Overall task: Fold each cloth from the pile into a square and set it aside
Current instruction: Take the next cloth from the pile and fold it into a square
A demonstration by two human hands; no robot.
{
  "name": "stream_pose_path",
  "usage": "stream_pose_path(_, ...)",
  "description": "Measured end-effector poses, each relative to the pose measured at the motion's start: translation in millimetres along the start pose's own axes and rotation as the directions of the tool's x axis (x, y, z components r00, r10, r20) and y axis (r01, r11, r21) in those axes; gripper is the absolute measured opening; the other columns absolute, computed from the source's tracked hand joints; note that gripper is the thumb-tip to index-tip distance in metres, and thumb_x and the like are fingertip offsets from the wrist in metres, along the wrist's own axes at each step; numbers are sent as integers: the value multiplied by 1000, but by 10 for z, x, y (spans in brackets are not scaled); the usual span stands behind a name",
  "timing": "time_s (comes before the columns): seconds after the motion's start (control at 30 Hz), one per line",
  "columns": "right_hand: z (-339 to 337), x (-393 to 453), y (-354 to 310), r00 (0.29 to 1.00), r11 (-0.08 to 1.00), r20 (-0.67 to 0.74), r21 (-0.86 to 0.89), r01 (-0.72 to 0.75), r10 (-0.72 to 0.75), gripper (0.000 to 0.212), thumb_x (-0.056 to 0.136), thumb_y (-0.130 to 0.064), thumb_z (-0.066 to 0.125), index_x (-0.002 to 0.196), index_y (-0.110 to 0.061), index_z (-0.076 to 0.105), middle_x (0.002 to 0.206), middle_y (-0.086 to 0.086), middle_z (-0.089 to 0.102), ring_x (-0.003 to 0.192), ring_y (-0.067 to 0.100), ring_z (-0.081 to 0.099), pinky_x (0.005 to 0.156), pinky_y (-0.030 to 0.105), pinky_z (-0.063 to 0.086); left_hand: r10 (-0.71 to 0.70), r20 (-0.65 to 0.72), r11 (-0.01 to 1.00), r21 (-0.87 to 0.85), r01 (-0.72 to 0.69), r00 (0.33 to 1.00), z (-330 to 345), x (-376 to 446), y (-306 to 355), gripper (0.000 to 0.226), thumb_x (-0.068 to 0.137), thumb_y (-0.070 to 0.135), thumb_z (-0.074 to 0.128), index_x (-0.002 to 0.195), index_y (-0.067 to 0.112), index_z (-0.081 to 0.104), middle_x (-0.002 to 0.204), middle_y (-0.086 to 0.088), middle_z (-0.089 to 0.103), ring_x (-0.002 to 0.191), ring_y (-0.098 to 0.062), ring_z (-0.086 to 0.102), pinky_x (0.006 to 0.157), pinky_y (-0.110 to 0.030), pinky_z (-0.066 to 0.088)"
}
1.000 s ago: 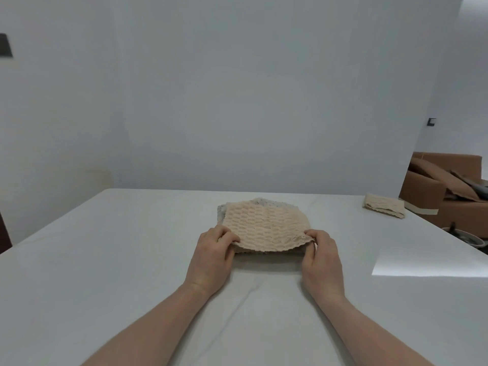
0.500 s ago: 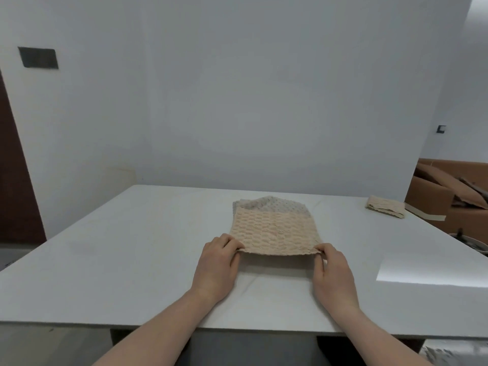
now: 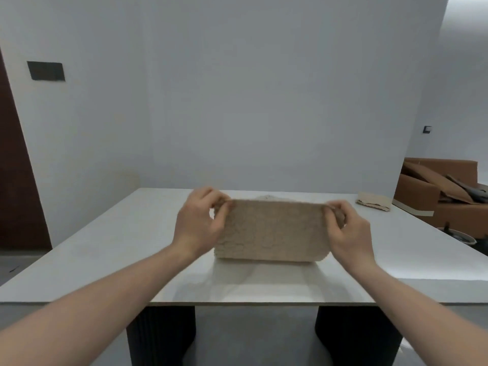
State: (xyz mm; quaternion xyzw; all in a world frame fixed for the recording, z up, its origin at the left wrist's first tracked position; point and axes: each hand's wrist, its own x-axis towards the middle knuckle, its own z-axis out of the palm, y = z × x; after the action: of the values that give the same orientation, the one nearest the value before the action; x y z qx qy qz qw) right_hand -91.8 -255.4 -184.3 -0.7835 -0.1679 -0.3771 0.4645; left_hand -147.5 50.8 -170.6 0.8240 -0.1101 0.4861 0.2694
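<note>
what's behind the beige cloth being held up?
Above the beige cloth's top edge, a sliver of a pale cloth shows on the table. The rest of it is hidden. Left hand and right hand pinch the top corners.

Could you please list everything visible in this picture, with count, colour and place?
cloth in hand: one, beige, raised over the table's middle, its lower edge at the tabletop
folded cloth: one, cream, far right of the table
table: one, white top, dark legs, centre
sofa: one, brown, right background
wall plate: one, dark, left wall
left hand: one, pinching the cloth's upper left corner
right hand: one, pinching the upper right corner
</note>
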Motion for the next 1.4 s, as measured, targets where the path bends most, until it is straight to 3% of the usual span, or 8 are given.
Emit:
stream_pose_path(0.07,-64,215,-185,998,999,-59,49,-1,4,10,100,-27,62,93,-23,67,81,-16,68,77,-4,61,66,9,41,-35,-75,999,-32,33,997,-112,213,98,17,94,27,72,79,22,67,77,14,58,82,-12,53,76,-19,40)
stream_pose_path(0.13,-103,398,-328,996,996,-89,90,-2,10,15,100,-31,61,88,-23,65,75,-13,64,70,0,58,64,16,42,-65,-123,997,-57,58,990,-207,401,161,24,95,31,71,75,21,64,76,15,58,81,-10,51,76,-11,34)
stream_pose_path(0.23,-118,561,-442,997,994,-79,111,2,7,20,101,-35,60,86,-21,63,69,-10,57,63,5,51,60,23,39,-93,-143,994,-71,84,985,-294,605,173,26,98,36,66,76,22,62,77,13,59,82,-10,51,76,-15,36)
stream_pose_path(0.4,10,588,-379,998,997,22,48,-53,52,30,101,-38,58,75,-23,55,63,-11,50,58,7,45,58,26,37,-203,11,979,-24,203,979,-195,690,2,22,99,34,61,82,23,66,84,7,65,86,-16,59,78,-35,48)
stream_pose_path(0.53,199,527,-158,983,990,123,-71,-125,134,33,101,-38,56,73,-21,55,61,-9,52,59,10,48,61,34,41,-331,151,941,132,313,931,-23,581,-184,22,100,35,59,82,24,67,82,11,66,80,-14,62,71,-33,50)
stream_pose_path(0.7,454,484,156,959,967,197,-190,-167,204,22,99,-34,57,80,-26,64,77,-10,67,77,12,63,67,33,48,-436,250,893,238,382,864,234,424,-433,19,101,33,57,86,27,68,84,14,66,81,-14,63,68,-30,45)
stream_pose_path(1.0,788,573,480,927,937,273,-303,-172,258,14,96,-30,62,84,-30,69,82,-13,69,82,11,64,71,32,49,-500,291,854,326,406,816,519,366,-754,12,98,33,63,87,31,68,89,16,66,80,-13,63,67,-28,42)
stream_pose_path(1.4,890,721,536,937,945,258,-285,-161,237,14,96,-25,62,87,-32,70,84,-16,68,82,12,65,71,31,52,-506,251,843,347,411,825,625,493,-818,13,100,31,59,89,31,66,92,14,67,80,-16,64,65,-29,40)
